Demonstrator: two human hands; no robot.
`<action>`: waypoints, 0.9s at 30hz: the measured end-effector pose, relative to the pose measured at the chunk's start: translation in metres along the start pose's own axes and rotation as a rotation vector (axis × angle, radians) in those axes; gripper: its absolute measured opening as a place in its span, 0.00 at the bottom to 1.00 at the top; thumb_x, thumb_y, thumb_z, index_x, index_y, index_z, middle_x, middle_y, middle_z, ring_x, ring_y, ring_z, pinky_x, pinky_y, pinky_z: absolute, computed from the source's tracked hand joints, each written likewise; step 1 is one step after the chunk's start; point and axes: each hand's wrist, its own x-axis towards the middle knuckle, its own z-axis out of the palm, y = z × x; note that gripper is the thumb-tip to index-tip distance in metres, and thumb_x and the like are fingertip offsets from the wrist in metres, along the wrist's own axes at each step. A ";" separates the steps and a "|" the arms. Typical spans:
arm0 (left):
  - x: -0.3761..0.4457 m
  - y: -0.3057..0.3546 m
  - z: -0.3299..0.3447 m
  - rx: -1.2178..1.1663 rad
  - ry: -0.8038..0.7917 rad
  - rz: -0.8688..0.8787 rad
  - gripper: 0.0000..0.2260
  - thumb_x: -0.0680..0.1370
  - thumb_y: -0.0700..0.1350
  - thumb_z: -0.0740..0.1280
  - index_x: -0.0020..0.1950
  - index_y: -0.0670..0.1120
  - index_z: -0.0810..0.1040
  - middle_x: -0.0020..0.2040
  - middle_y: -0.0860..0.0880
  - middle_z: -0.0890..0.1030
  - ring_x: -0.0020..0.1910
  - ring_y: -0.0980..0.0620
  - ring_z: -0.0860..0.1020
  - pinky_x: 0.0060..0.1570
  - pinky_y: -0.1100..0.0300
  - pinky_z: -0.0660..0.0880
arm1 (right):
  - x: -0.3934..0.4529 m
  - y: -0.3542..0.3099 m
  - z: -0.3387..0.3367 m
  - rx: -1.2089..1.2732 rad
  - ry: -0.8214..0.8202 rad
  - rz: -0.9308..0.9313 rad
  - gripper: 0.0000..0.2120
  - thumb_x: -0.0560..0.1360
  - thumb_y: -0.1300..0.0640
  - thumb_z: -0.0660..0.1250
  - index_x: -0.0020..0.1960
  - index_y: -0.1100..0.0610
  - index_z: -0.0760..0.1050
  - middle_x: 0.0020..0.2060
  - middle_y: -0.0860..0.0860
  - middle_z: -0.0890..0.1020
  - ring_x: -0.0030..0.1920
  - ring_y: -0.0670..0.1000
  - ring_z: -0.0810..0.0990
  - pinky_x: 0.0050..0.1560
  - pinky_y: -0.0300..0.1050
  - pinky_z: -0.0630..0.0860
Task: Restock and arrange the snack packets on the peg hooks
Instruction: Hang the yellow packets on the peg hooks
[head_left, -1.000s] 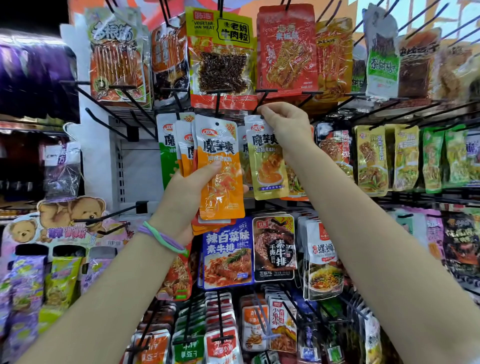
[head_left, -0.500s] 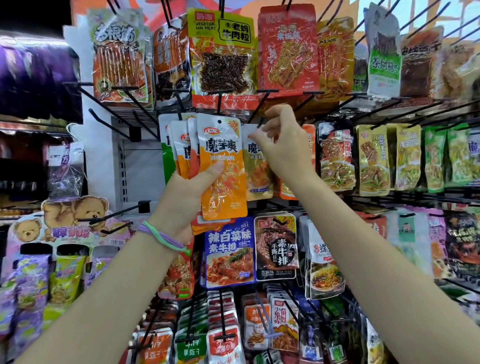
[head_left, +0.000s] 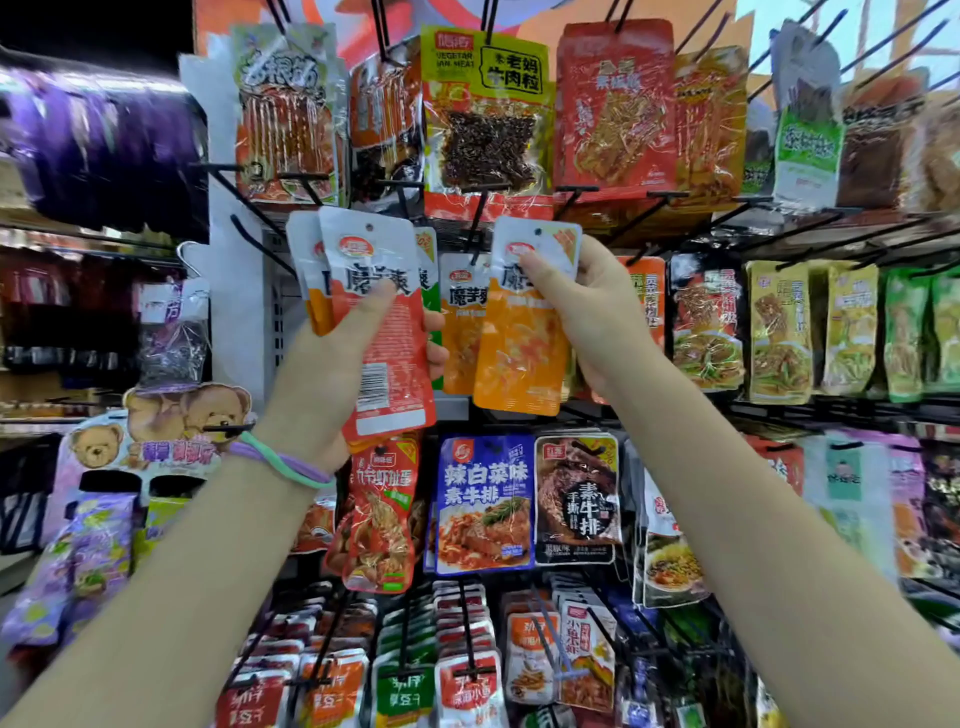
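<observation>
My left hand (head_left: 332, 384) grips a fanned stack of snack packets (head_left: 382, 322), white-topped with orange and red bodies, thumb pressed across the front one. My right hand (head_left: 587, 312) pinches a single orange packet (head_left: 522, 353) near its white top, held upright just in front of the rack. Behind and between the two hangs another orange packet (head_left: 460, 322) on a black peg hook (head_left: 475, 228). The held packet's punch hole sits level with that hook's tip, just to its right.
Black peg hooks jut toward me across the whole rack, loaded with packets: yellow-green and red bags (head_left: 485, 109) above, blue and dark packets (head_left: 485, 506) below, green-yellow ones (head_left: 779, 332) at right. A bear-printed display (head_left: 156, 431) stands at lower left.
My right hand left the hung packets, came down and left, and now holds one orange packet taken from the left hand's stack. The view moved closer to the rack.
</observation>
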 end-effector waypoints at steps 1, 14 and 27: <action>0.002 0.003 -0.006 -0.022 -0.002 -0.009 0.16 0.84 0.49 0.63 0.58 0.36 0.79 0.48 0.40 0.85 0.39 0.44 0.83 0.43 0.50 0.83 | 0.003 0.003 -0.001 -0.006 0.000 0.020 0.05 0.79 0.53 0.71 0.54 0.49 0.79 0.52 0.54 0.86 0.51 0.58 0.85 0.53 0.65 0.82; 0.009 0.004 -0.018 0.027 -0.040 -0.042 0.21 0.84 0.50 0.62 0.60 0.31 0.78 0.51 0.37 0.85 0.39 0.44 0.83 0.43 0.51 0.83 | 0.053 0.007 0.045 -0.054 0.087 0.123 0.20 0.73 0.38 0.72 0.45 0.54 0.73 0.39 0.54 0.70 0.39 0.53 0.68 0.41 0.49 0.63; 0.015 -0.005 -0.023 0.055 -0.041 -0.030 0.22 0.84 0.50 0.61 0.60 0.31 0.78 0.48 0.39 0.86 0.38 0.46 0.84 0.40 0.55 0.84 | 0.054 0.009 0.045 -0.050 0.079 0.099 0.07 0.77 0.50 0.73 0.47 0.52 0.79 0.46 0.52 0.85 0.50 0.56 0.84 0.55 0.58 0.80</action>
